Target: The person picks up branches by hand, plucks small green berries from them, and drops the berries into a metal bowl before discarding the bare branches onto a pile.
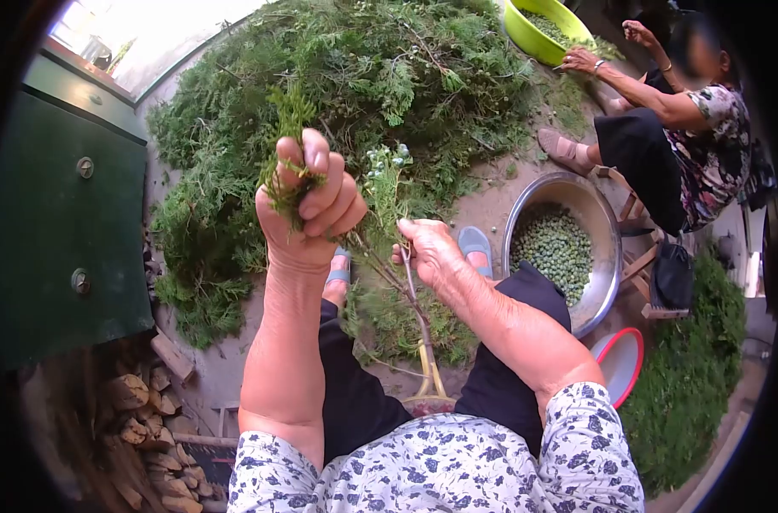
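Note:
My left hand [310, 195] is raised in front of me, fingers curled round a green evergreen sprig [288, 120] whose tips stick out above and below the fist. Lower and to its right, my right hand [431, 248] pinches an evergreen branch [416, 303] between thumb and fingers. The branch's bare brown stem runs down toward my lap. Small pale blue-green cones [389, 159] show on the foliage just above the right hand. Part of the branch behind my left wrist is hidden.
A large heap of cut evergreen branches [346, 77] lies ahead. At right stand a metal basin [609, 248] of green cones and a red-rimmed bowl [615, 368]. Another person [662, 120] sits by a lime-green tub [525, 34]. Firewood [154, 427] and a green cabinet [64, 248] are at left.

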Motion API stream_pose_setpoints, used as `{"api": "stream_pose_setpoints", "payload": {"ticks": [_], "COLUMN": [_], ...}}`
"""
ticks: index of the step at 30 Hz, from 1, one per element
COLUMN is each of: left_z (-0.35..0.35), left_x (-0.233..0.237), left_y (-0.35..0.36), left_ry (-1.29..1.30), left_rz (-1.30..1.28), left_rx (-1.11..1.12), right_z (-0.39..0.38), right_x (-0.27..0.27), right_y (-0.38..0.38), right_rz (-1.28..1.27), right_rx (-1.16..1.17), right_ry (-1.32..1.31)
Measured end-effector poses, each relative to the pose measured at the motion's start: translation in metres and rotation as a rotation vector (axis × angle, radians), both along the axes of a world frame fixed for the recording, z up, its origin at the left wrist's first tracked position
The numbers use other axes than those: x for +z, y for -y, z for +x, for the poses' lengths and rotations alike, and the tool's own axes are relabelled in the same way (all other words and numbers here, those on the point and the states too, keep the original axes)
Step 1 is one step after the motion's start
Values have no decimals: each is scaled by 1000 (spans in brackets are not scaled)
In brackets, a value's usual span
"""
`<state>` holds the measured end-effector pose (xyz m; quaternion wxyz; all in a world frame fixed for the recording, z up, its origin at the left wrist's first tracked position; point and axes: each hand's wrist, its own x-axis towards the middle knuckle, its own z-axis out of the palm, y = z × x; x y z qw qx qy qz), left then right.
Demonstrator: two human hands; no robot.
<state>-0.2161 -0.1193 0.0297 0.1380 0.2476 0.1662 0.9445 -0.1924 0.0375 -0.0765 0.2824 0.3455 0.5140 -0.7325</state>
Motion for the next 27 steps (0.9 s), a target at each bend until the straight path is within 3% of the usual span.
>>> {"api": "stream_pose_setpoints", "payload": {"ticks": [4, 7, 8, 10, 11, 12, 14, 15, 16, 18, 20, 22, 24, 25, 27], "left_z": [5, 8, 7, 5, 0, 1, -2, -5, 0, 13, 8, 25, 28, 23, 7], "left_x": [-7, -11, -11, -7, -51, -41, -37, -27, -10, 18, 12, 2, -20, -23, -39], "left_y": [10, 18, 18, 14, 38, 38, 41, 33, 22, -7, -47, -67, -82, -78, -63], "left_ry": [-11, 365, 352, 1137, 1065, 1106, 836, 563, 562, -177, -581, -435, 267, 488, 724], "left_rz": [-66, -74, -72, -530, -463, -531, -850, -976, -973, -1217, -812, -1189, -1129, -1019, -856], "left_rx": [18, 161, 163, 703, 723, 813, 1279, 1652, 1656, 1664, 1322, 1000, 774, 704, 672], "right_z": [-8, -17, -19, -17, -17, -16, -11, -10, -11, -11, -6, 0, 2, 4, 4], "right_x": [19, 7, 5, 9, 3, 2, 2, 12, 4, -20, -10, 0, 4, 21, 30], "right_y": [-4, -11, -14, -16, -19, -20, -20, -19, -21, -23, -17, -11, -8, -7, -8], "right_rz": [117, 213, 213, 214, 229, 226, 426, 486, 485, 787, 770, 613, 590, 356, 206], "right_rx": [-34, -30, -30, -37, -27, -26, -59, -39, -38, 31, 6, -72, -113, -139, -121], "right_ry": [-98, -362, -375, -517, -558, -564, -606, -618, -622, -845, -861, -929, -894, -813, -791]}}
